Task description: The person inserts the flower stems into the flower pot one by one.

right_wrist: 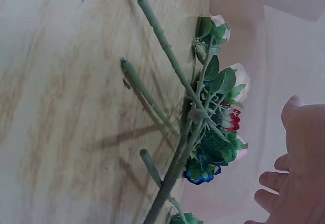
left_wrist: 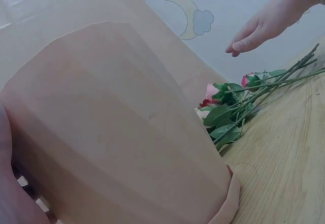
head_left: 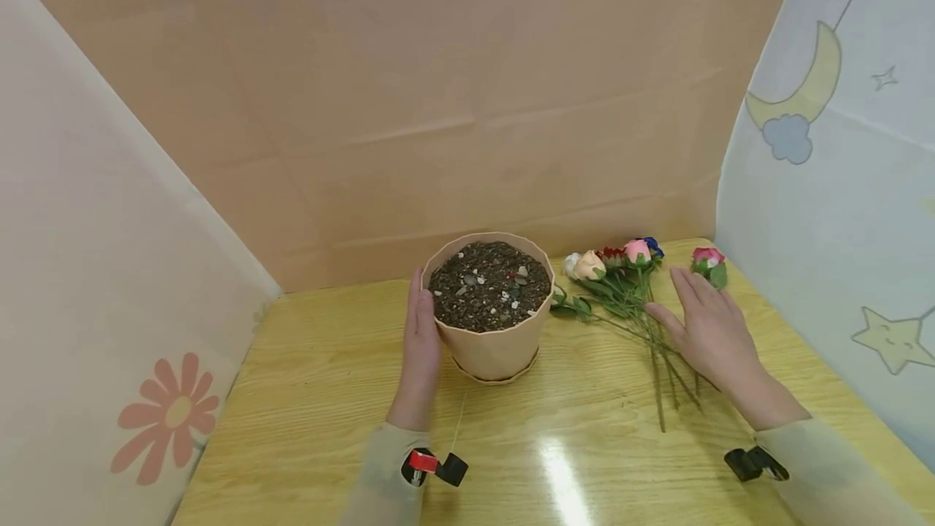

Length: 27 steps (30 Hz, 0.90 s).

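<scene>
From where I stand, the left hand point(head_left: 421, 339) lies along the left side of the flowerpot point(head_left: 493, 354), fingers straight rather than wrapped round it, while the right hand point(head_left: 712, 327) hovers over the flowers point(head_left: 621, 289) with the thumb spread wide and nothing in its grip. The pot stands upright on its saucer point(head_left: 467, 373), towards the far side of the table point(head_left: 329, 396), filled with dark soil point(head_left: 475, 266); the flowers lie just to its right, heads to the far side, stems point(right_wrist: 158, 31) crossing towards the near side. I'd judge the step to be a steadying touch on the left and a reach on the right. Done well, the left palm would press only lightly, since a hard push could slide the pot into the nearest leaves. The right hand would do best coming down on one bare length of stem, clear of the crossings, because pinching where they overlap might drag several together. The pink-red bloom point(head_left: 708, 256) at the far right lies apart, so it looks easiest to free.
</scene>
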Tool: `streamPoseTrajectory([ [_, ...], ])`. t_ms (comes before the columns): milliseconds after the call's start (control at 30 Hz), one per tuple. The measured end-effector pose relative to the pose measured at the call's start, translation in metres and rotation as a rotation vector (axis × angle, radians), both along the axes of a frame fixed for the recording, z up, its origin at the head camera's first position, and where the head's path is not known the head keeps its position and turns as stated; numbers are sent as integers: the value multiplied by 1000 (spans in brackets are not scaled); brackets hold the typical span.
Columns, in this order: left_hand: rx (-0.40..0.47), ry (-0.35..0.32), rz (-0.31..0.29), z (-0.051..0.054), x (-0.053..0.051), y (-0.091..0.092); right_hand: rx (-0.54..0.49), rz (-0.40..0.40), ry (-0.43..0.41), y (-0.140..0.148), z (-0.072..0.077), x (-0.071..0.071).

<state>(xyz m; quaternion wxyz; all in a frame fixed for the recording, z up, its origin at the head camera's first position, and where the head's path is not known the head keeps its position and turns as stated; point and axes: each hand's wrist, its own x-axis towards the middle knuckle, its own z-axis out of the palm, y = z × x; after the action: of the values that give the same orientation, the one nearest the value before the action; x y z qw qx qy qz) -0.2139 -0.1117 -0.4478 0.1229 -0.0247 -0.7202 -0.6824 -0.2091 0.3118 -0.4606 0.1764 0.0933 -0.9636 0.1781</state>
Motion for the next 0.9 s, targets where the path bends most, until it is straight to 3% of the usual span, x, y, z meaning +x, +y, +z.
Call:
streamPoseTrajectory([
  [267, 33, 8, 8, -1, -4, 5, -32, 10, -17, 4, -7, -14],
  [633, 47, 2, 41, -3, -5, 7, -106, 24, -172, 7, -19, -22],
  [900, 37, -8, 36, -5, -2, 5, -152, 41, -196, 11, -35, -30],
])
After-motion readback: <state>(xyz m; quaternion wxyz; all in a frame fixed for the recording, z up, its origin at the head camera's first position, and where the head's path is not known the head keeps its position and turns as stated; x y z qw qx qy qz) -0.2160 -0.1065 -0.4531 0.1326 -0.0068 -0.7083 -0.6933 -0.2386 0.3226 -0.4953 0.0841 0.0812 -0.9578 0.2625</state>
